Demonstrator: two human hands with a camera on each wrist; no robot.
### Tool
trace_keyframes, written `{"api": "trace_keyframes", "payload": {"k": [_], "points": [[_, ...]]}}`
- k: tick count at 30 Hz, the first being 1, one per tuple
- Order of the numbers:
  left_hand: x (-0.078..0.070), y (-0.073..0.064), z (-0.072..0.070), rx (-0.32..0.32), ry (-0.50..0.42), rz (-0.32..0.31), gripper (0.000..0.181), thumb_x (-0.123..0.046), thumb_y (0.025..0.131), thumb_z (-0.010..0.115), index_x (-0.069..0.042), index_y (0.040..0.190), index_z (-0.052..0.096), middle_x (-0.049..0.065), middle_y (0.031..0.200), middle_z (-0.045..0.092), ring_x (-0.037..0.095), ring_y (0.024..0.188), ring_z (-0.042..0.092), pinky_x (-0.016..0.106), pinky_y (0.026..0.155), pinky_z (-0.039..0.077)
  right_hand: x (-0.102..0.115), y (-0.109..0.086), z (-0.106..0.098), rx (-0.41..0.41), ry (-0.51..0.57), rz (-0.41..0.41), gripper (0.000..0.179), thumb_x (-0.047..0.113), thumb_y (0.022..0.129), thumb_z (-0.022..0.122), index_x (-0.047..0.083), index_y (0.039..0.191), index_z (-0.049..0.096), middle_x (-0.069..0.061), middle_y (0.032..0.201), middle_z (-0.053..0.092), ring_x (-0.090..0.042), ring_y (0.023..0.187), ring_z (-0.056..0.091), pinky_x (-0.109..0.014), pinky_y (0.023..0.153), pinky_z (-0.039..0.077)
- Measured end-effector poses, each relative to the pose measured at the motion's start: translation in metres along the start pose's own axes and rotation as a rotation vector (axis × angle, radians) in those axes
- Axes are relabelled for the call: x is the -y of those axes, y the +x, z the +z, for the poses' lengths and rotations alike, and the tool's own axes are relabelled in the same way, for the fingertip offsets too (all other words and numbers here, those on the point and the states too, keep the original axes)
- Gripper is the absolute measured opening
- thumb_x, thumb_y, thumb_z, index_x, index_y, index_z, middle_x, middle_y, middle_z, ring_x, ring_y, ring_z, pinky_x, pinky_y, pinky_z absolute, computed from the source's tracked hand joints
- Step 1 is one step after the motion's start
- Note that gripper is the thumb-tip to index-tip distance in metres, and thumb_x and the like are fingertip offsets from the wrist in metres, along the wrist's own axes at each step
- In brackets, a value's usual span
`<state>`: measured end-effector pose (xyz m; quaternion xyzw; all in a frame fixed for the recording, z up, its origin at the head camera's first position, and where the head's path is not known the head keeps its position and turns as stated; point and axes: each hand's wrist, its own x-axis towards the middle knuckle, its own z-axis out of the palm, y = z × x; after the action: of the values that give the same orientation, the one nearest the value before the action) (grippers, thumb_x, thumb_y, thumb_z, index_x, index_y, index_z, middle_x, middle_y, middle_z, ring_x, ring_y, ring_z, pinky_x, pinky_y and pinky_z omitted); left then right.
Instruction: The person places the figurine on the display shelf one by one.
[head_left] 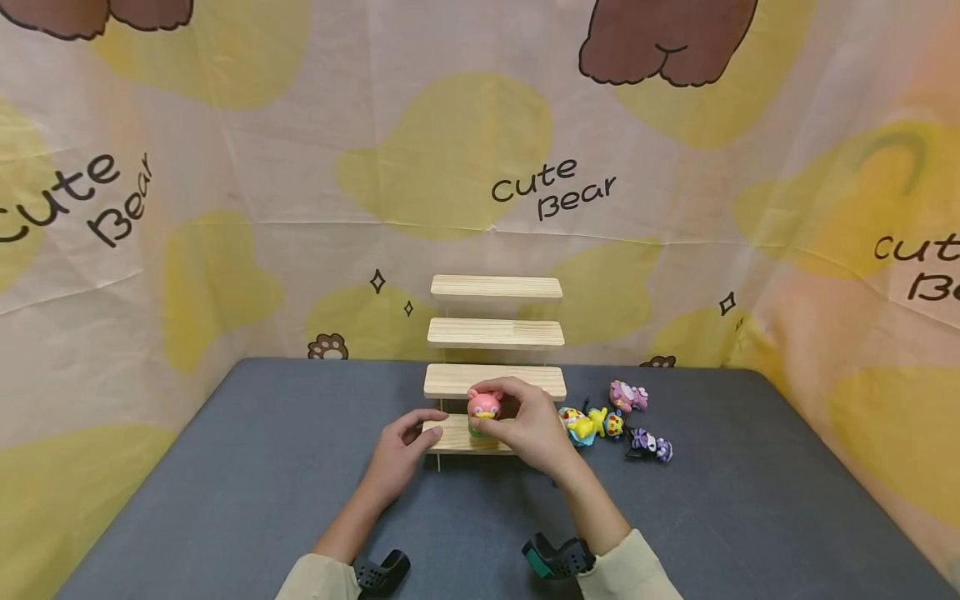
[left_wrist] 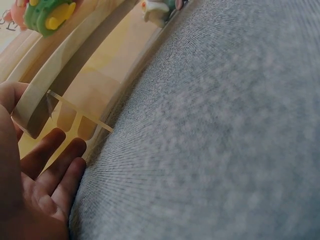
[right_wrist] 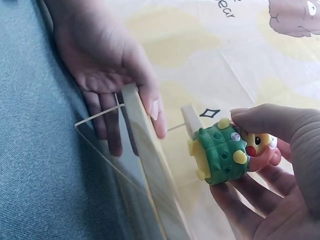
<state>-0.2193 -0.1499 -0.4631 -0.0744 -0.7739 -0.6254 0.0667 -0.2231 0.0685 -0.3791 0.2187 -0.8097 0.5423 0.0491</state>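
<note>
In the head view, my right hand [head_left: 534, 425] holds a toy figurine [head_left: 483, 405] with a pink head between thumb and fingers, just over the lowest step of a wooden tiered display stand [head_left: 450, 435]. The right wrist view shows the figurine's green body [right_wrist: 225, 152] with yellow knobs, tilted sideways, its base facing the step. My left hand [head_left: 401, 454] grips the left end of that lowest step. Its thumb lies on the board and other fingers [left_wrist: 62, 155] extend below, beside the clear side support [left_wrist: 82, 112].
Right of the stand lie several small figurines: yellow ones [head_left: 597, 419], a pink one [head_left: 628, 395] and a purple one [head_left: 651, 445]. Three more wooden steps [head_left: 495, 333] rise behind the lowest one. A printed cloth [head_left: 420, 167] hangs behind the grey table [head_left: 262, 467].
</note>
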Motion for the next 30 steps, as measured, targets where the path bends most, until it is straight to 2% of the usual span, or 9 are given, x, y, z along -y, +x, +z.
{"api": "trace_keyframes", "payload": {"k": [10, 17, 30], "points": [[0.000, 0.001, 0.000, -0.004, 0.006, 0.006, 0.022, -0.017, 0.098, 0.067, -0.009, 0.117, 0.072, 0.011, 0.126, 0.070, 0.021, 0.124, 0.060, 0.019, 0.095, 0.047, -0.009, 0.001, 0.002, 0.015, -0.020, 0.000, 0.040, 0.011, 0.078, 0.086, 0.013, 0.115, 0.074, -0.007, 0.108, 0.072, -0.014, 0.086, 0.062, -0.024, 0.077, 0.052], [0.001, 0.001, 0.000, -0.006, 0.000, -0.004, 0.021, -0.016, 0.097, 0.067, -0.009, 0.116, 0.073, 0.011, 0.126, 0.070, 0.020, 0.120, 0.061, 0.019, 0.092, 0.048, -0.015, 0.003, 0.004, 0.018, 0.000, 0.003, 0.039, 0.011, 0.079, 0.086, 0.010, 0.116, 0.073, -0.011, 0.109, 0.072, -0.016, 0.087, 0.062, -0.024, 0.078, 0.052], [0.001, 0.001, 0.000, -0.001, 0.007, 0.000, 0.021, -0.016, 0.098, 0.067, -0.009, 0.117, 0.073, 0.011, 0.127, 0.070, 0.022, 0.124, 0.060, 0.019, 0.095, 0.047, -0.015, 0.002, 0.008, 0.043, -0.004, 0.005, 0.040, 0.009, 0.080, 0.084, 0.010, 0.118, 0.072, -0.011, 0.110, 0.071, -0.015, 0.088, 0.062, -0.023, 0.078, 0.052]]}}
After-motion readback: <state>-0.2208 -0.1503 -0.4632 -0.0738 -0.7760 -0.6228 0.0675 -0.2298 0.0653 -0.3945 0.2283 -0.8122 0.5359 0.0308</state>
